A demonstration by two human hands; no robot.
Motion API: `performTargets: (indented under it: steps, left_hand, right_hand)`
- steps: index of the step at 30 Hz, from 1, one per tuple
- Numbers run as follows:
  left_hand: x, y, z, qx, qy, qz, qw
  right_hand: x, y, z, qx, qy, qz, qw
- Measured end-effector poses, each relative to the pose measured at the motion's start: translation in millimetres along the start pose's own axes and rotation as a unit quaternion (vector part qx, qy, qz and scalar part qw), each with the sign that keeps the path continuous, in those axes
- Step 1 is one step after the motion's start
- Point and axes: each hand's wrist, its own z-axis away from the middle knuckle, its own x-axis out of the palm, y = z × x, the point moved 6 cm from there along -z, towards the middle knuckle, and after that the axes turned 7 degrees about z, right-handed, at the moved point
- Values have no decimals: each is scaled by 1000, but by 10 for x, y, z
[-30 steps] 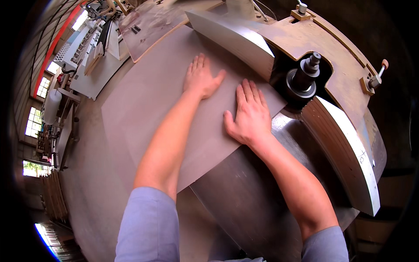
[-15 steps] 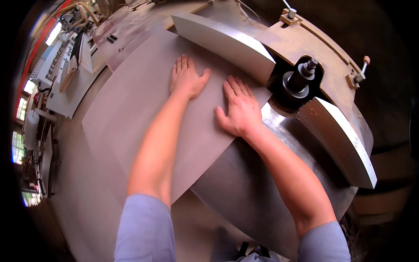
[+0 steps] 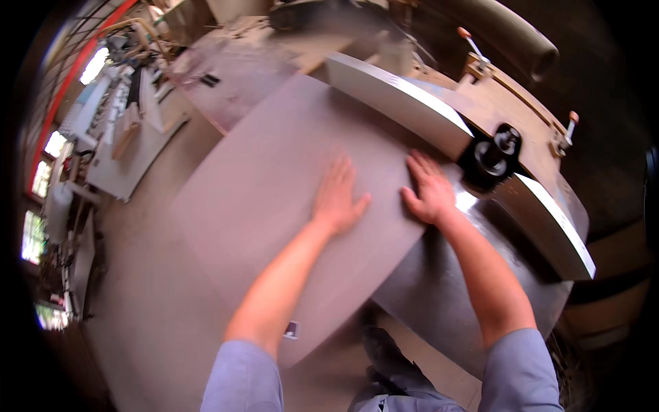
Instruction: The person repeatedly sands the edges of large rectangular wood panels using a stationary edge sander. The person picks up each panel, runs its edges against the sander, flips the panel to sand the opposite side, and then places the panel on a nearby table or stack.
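Observation:
A large, flat grey-brown panel [image 3: 274, 158] lies against a straight fence [image 3: 405, 103] with a pale top, partly over a dark metal machine table [image 3: 425, 275]. My left hand [image 3: 336, 199] rests flat on the panel's middle, fingers stretched, slightly blurred. Nearer the fence and the panel's right edge, my right hand [image 3: 431, 189] presses down with its fingers out straight. Just beyond it, a black upright spindle [image 3: 498, 147] stands in the gap between that fence and a second fence piece [image 3: 549, 216]. A small dark-and-white mark [image 3: 292, 330] shows near the panel's close edge.
Behind the fence, a wooden board [image 3: 494, 103] carries clamps with orange-tipped handles [image 3: 572, 120]. A wide pipe [image 3: 522, 41] runs at the back right. Far left, a cart [image 3: 137, 151] holds stacked strips. A brownish table [image 3: 237, 75] adjoins the panel's far side.
The head view has shifted, so the scene sits lower and further right. My left hand has moved back from the fence along the panel. The small mark now shows past my left forearm.

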Motion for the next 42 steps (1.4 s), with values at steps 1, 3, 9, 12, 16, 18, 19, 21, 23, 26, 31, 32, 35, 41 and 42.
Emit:
performTargets:
  steps: [1,3,9,12,16,18,19,21,23,26,31,32,35,41,42]
  left_hand:
    - [-172,-142,303,-24,8,5,1000]
    - [-576,-431,981,-79,52,-15,995]
    - [-1116,-1817,3382,-508,292,85,806]
    - [-706,-1928,3616,-561,260,568,543]
    - [-411,-2268,3604,-507,259,647,507]
    - [-204,-2463,3608,-538,245,626,508]
    - [-175,-2446,3492,-526,208,649,509]
    - [-467,-2133,3198,-518,126,660,529]
    - [-654,-2095,3174,-479,141,688,526]
    - [-735,-2027,3216,-482,93,707,510]
    - [-556,-1976,3629,-455,-9,770,447]
    - [-668,-1951,3775,-467,-30,770,434]
    - [-942,-2223,3925,-464,-62,769,435]
    - [-1606,-3892,3231,-415,77,809,410]
    - [-1750,-4172,3132,-407,65,801,435]
  right_hand:
    - [-23,-43,-18,5,-7,-9,1000]
    - [-96,-81,9,4,-6,-19,1000]
    - [-219,-204,13,10,1,-11,1000]
    - [-253,-254,53,17,21,1,1000]
    - [-230,-519,351,84,91,4,992]
    - [-205,-862,742,103,119,-42,987]
    - [-166,-1007,1021,123,120,-44,984]
    - [-147,-1426,1602,183,131,-57,973]
    - [66,-1808,2047,238,163,-115,950]
    - [388,-2176,2648,468,185,-253,827]
    - [1040,-2468,3062,586,75,-535,604]
    - [935,-2698,2964,596,93,-578,549]
    - [823,-2910,2961,610,66,-606,506]
    - [966,-2886,3179,654,124,-577,474]
    - [999,-2853,3286,679,116,-548,475]
